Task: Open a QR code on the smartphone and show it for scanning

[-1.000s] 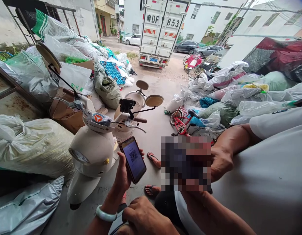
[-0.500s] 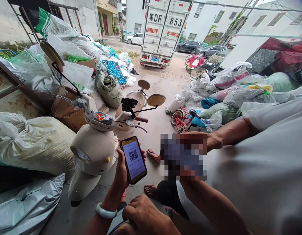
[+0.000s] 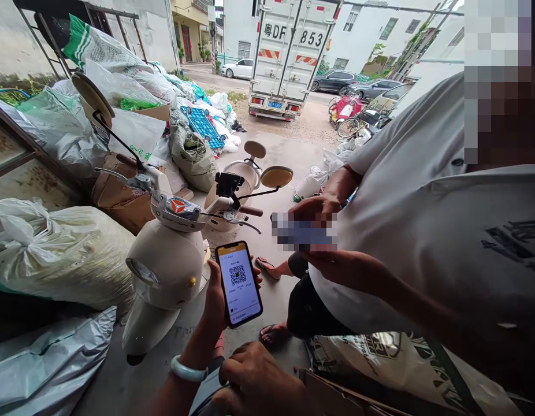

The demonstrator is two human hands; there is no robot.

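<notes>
One clear grip on the phone [image 3: 239,297] in the left hand [image 3: 214,297], QR code [image 3: 238,275] showing; curling the right hand [image 3: 262,375] lower, contents impossible to tell. Seemingly presenting the code rightward to another person's hands [image 3: 328,205]; probably calls for steadying the screen.

The dark-edged phone [image 3: 238,284] leans in the left grip [image 3: 214,299]. Its lit screen [image 3: 242,300] shows a QR code [image 3: 238,275], yellow band [image 3: 231,249] above.

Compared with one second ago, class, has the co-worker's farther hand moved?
Yes: judged against the scooter, the co-worker's farther hand has shifted left and up in view, nearer to it.
</notes>
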